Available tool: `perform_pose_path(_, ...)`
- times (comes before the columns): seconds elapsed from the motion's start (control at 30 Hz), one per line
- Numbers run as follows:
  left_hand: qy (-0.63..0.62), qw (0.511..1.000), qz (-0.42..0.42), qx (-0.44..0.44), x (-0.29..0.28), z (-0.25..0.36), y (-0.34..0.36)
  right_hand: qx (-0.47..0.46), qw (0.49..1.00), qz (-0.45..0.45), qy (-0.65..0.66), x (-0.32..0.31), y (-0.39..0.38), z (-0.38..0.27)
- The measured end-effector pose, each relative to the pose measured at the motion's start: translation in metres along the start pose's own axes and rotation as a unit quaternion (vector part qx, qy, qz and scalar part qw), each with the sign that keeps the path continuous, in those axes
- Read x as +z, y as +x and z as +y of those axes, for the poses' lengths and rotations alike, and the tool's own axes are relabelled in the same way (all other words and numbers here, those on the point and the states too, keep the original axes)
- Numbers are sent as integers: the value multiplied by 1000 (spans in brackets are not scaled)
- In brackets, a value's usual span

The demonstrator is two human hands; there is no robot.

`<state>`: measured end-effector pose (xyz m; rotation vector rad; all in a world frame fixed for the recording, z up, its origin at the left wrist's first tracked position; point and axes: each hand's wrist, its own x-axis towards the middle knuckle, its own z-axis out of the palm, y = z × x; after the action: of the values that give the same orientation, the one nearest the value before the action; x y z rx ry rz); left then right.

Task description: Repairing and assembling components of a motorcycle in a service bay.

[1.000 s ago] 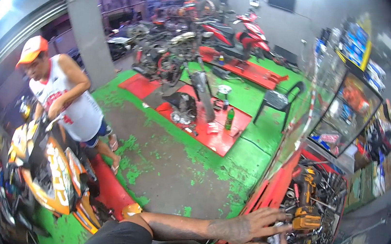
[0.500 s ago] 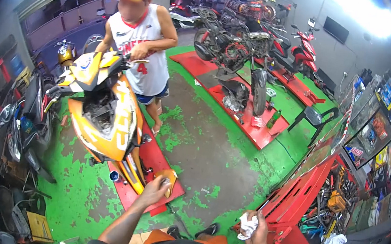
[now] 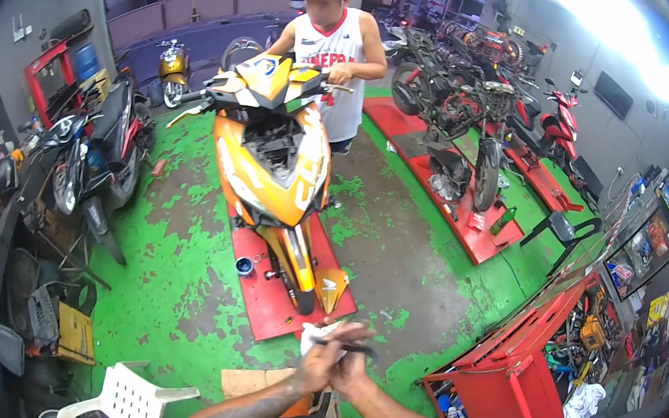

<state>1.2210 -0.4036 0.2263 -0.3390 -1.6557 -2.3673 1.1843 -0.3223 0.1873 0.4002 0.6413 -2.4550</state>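
Note:
My left hand [image 3: 319,364] and my right hand [image 3: 350,366] are together in front of my body, overlapping and slightly blurred. A crumpled white cloth [image 3: 309,339] is pressed between them, showing on the left side; the overlap hides part of the grip. Just beyond my hands, an orange pointed body panel [image 3: 330,290] lies on the red lift platform [image 3: 266,325]. On that platform stands an orange and white scooter [image 3: 267,176], its front toward me. A person [image 3: 346,47] in a white jersey and orange cap stands beside it with a hand at the handlebar.
A small blue-rimmed container [image 3: 245,266] sits on the platform. At right is a red tool cart [image 3: 510,381] with many tools. A white plastic chair [image 3: 129,397] stands lower left, and parked scooters [image 3: 91,154] line the left. A stripped motorcycle [image 3: 456,99] stands farther back.
My left hand has left the orange panel and met my right hand, which has swung inward with the white cloth. The view has turned left, shifting the scene rightward.

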Motion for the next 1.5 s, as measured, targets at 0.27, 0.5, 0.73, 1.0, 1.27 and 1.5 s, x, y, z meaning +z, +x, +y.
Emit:
perform_pose_path(0.27,68,961,-264,50,-66,54,-38,112,983,-148,-15,4,16,63)
perform_pose_path(0.5,-37,981,-191,12,-189,112,-74,100,983,-148,-43,50,77,179)
perform_pose_path(0.73,-229,966,29,113,-364,187,-95,189,979,21,-75,272,93,309)
perform_pose_path(1.0,-262,955,72,116,-483,266,-90,181,972,-17,-150,371,138,401)
perform_pose_path(1.27,-57,984,154,74,-589,288,-57,8,982,-124,-140,424,250,383)
perform_pose_path(1.5,159,949,239,132,-687,286,77,-128,710,-390,-572,453,346,383)
